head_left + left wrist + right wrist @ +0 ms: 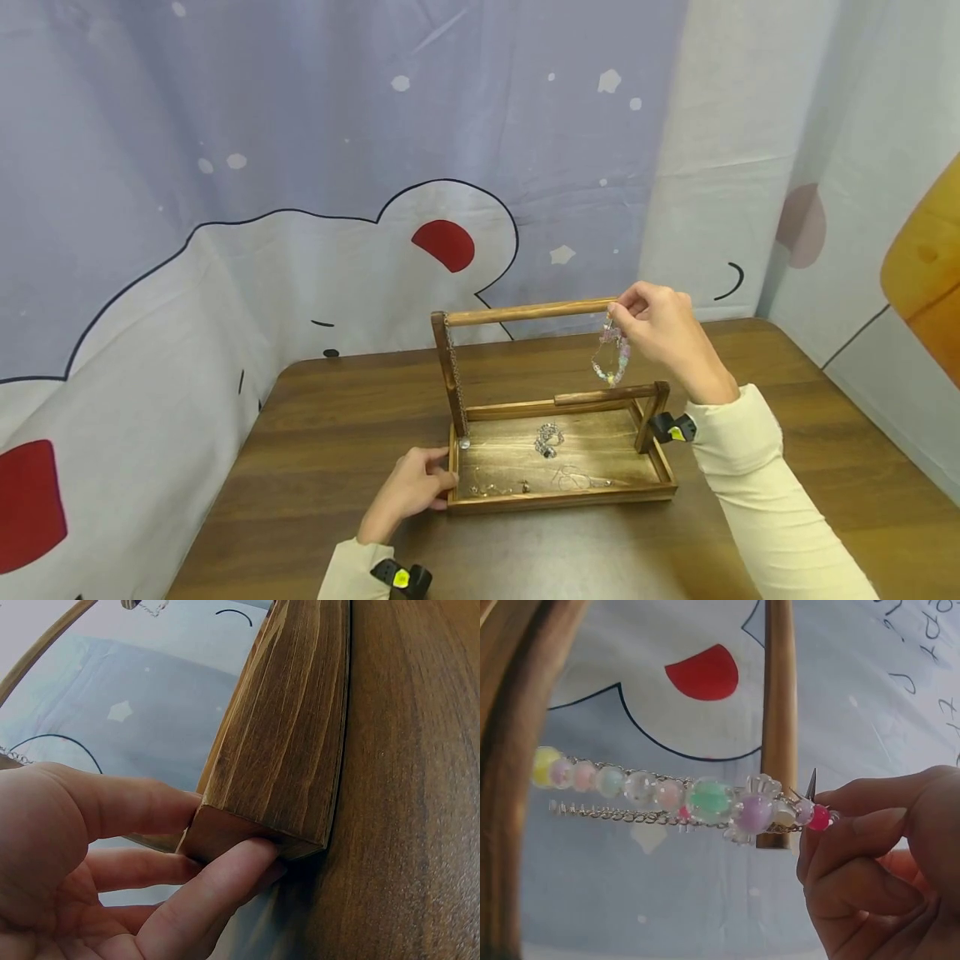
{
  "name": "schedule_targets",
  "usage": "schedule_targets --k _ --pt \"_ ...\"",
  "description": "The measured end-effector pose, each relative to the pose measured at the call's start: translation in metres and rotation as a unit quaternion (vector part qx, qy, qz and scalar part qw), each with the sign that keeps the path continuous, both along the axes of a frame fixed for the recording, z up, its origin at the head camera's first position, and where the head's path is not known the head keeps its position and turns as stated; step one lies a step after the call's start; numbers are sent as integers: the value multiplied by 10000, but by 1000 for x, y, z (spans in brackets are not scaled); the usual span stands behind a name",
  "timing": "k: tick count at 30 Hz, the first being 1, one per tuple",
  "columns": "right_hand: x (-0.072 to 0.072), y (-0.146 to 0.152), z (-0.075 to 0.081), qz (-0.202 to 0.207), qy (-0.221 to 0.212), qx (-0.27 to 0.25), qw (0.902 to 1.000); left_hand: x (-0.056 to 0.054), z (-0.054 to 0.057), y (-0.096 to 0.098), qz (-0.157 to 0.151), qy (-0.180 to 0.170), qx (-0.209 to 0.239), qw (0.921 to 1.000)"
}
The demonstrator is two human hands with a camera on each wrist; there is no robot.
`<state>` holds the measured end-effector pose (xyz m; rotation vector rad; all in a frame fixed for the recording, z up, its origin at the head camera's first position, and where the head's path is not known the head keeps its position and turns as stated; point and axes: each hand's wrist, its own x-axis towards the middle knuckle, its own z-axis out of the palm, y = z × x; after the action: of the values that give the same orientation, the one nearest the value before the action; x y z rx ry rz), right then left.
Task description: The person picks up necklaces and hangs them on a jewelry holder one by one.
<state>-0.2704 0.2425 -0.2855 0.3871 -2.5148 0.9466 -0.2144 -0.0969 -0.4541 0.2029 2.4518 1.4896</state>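
Observation:
My right hand (pixel 666 335) pinches one end of a bracelet of pastel beads and thin chain (pixel 709 799) between thumb and fingertips. The bracelet hangs beside the free right end of the upper bar (pixel 525 313) of a wooden jewelry stand (pixel 562 502). In the right wrist view its strand stretches away from my fingertips, with a pointed metal tip rising by them. My left hand (pixel 411 485) grips the front left corner of the stand's tray, thumb and fingers against the wood, as the left wrist view shows.
A chain necklace (pixel 452 367) hangs along the stand's tall left post. Inside the tray lie a silvery beaded bracelet (pixel 547 437), a thin chain (pixel 573 479) and small gold-toned pieces (pixel 491 490). A lower bar (pixel 603 397) extends from the short right post. A printed curtain (pixel 300 283) stands behind the table.

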Motion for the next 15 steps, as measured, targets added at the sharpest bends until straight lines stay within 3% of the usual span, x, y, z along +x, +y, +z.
schedule_targets --k 9,15 --pt "-5 10 13 -567 -38 65 9984 0 0 0 -10 16 -23 10000" --pt "-9 12 16 -657 -91 64 9978 0 0 0 2 -1 -18 10000"
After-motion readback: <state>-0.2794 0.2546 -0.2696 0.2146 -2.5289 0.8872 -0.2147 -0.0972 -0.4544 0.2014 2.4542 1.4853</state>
